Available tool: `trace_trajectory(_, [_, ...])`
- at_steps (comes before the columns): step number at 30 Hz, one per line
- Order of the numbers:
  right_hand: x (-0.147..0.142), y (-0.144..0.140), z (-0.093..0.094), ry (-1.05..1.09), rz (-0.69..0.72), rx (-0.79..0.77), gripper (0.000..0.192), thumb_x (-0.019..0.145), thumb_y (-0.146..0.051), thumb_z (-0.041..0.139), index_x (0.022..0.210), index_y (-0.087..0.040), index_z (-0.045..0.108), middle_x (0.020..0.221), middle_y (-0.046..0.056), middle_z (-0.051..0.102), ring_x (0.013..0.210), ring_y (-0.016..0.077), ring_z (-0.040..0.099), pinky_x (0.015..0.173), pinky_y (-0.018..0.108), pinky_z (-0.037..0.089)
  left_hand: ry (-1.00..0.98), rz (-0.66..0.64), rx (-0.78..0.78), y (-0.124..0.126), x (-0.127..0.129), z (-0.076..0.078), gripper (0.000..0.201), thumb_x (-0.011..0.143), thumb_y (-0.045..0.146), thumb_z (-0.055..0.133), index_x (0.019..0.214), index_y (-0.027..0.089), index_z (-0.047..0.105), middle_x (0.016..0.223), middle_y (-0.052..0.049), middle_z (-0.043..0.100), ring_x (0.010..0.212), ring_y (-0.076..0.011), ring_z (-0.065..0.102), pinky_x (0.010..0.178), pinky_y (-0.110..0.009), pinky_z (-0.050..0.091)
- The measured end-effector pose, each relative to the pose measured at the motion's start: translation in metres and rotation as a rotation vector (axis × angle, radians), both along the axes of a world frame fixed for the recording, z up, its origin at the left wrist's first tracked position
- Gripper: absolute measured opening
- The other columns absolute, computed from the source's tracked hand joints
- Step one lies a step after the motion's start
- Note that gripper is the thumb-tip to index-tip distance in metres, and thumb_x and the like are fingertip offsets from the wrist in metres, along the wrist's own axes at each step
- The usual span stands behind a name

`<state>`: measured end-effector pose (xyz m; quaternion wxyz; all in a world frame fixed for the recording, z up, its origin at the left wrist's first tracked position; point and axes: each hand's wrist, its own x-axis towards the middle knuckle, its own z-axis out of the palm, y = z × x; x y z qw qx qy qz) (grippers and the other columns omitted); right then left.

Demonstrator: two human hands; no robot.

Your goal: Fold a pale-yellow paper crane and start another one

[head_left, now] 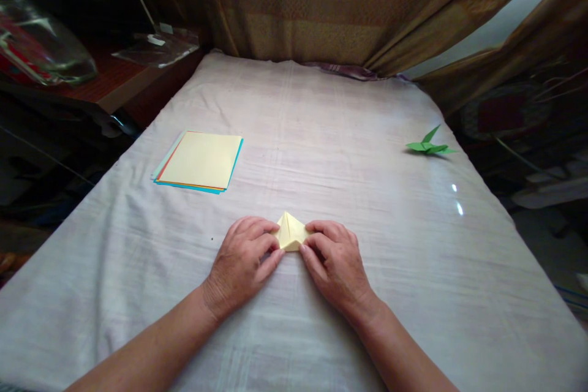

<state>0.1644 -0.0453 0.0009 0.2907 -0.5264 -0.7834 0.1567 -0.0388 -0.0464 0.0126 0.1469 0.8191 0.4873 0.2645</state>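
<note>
One folded yellow paper (290, 233) lies at lower centre of the frame on the white sheet (321, 135) of the bed, its apex pointing toward the top of the frame and its long axis running left to right. Two hands work it: the left hand (243, 263) and right hand (333, 260) each have their grip closed on a side corner, fingertips pressing. One stack of coloured paper (199, 161) lies at middle left. One green origami figure (429, 146) sits at the right.

folded paper (291, 233): pale yellow | paper stack (199, 161): yellow top, blue and orange edges | paper bird (429, 146): green | cloth (321, 135): white-grey | curtain (321, 6): brown-beige patterned bands
</note>
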Motion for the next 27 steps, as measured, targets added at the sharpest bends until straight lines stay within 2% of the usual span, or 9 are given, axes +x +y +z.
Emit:
trace_trajectory(15, [-0.0081,-0.0002,-0.0002,-0.009,-0.097,-0.006,0.012,0.087,-0.024,0.059,0.076,-0.023,0.058,0.1,0.005,0.066,0.096,0.022,0.056,0.085,0.039,0.036,0.016,0.082,-0.121,0.0016,0.0055,0.0001,0.01,0.084,0.021,0.061,0.074,0.021,0.058,0.121,-0.006,0.061,0.118,-0.0264,0.049,0.102,-0.047,0.037])
trace_trajectory(27, [-0.0093,-0.0006,-0.0017,-0.007,-0.119,-0.032,0.007,0.088,-0.021,0.056,0.081,-0.023,0.057,0.102,0.004,0.065,0.098,0.022,0.055,0.085,0.037,0.034,0.064,0.105,-0.192,0.0029,0.0067,0.0001,0.006,0.082,0.017,0.061,0.084,0.022,0.057,0.127,-0.006,0.056,0.125,-0.027,0.044,0.105,-0.049,0.034])
